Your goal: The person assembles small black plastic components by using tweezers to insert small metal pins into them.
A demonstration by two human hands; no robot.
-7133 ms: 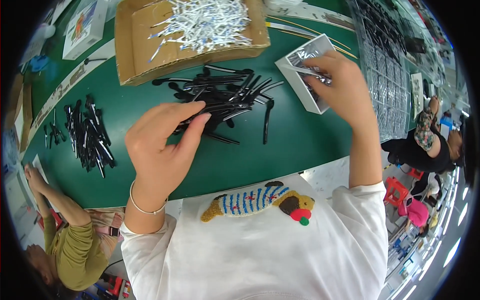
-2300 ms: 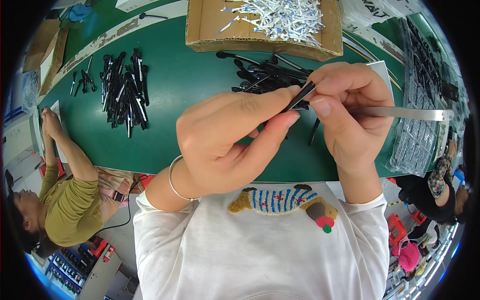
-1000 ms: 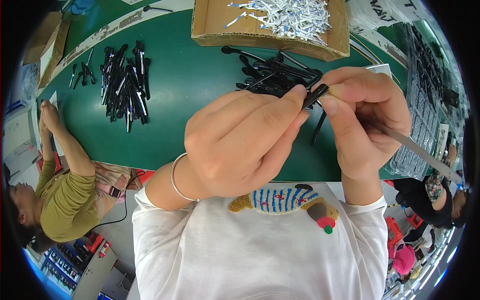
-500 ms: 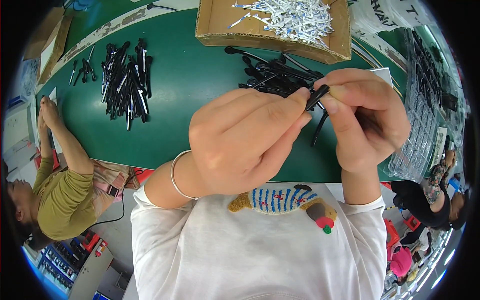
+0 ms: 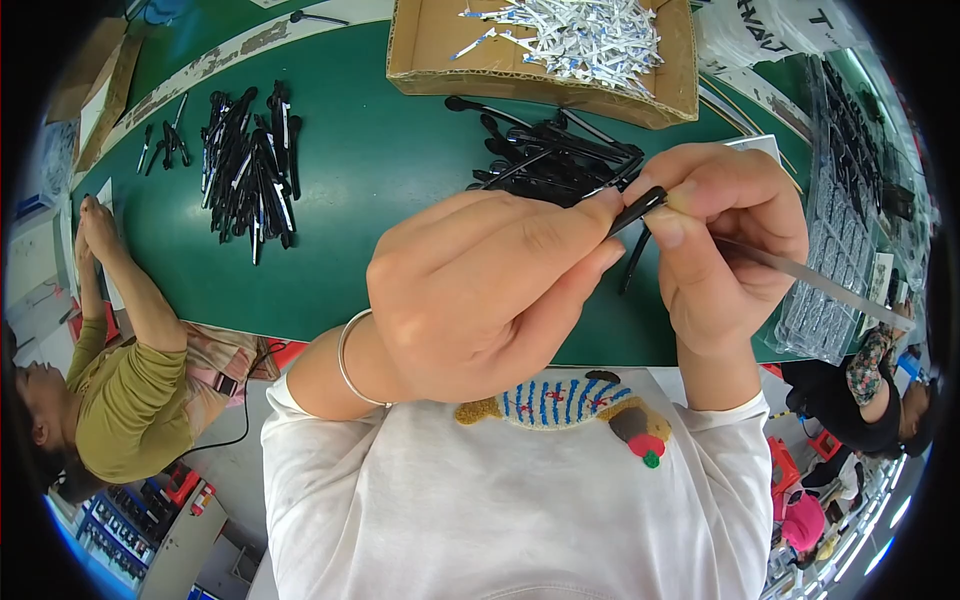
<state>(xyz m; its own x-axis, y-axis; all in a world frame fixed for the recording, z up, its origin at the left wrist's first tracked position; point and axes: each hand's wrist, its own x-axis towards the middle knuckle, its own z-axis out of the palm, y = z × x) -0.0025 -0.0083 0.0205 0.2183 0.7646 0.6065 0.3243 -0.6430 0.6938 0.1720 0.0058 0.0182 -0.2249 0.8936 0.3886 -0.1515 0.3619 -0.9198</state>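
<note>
In the head view, taking the clock around the slim black piece (image 5: pixel 637 212), the piece sits between the two hands, over the table (image 5: pixel 370 270). The left hand (image 5: pixel 480 290) has thumb and forefinger closed on its lower end, tilting the free tip towards one o'clock, probably to present that tip to the other hand. The right hand (image 5: pixel 735 250) pinches thumb against forefinger at the tip; whether something thin lies between them cannot be told. Its other fingers curl round a metal strip (image 5: pixel 830 283) pointing out to four o'clock (perhaps tweezers, tucked into the palm to leave the fingertips free).

A heap of black pieces (image 5: pixel 550 160) lies at ten o'clock, just beyond the fingers, likely for a short reach. At nine o'clock, well apart, is a neater bundle (image 5: pixel 252 170), its pieces mostly lengthwise, seemingly kept separate from the heap. The cardboard box (image 5: pixel 540 85) of white-and-blue strips (image 5: pixel 595 40) stands at eleven o'clock, perhaps set back to spare working room. Clear plastic trays (image 5: pixel 828 240) occupy three o'clock.
</note>
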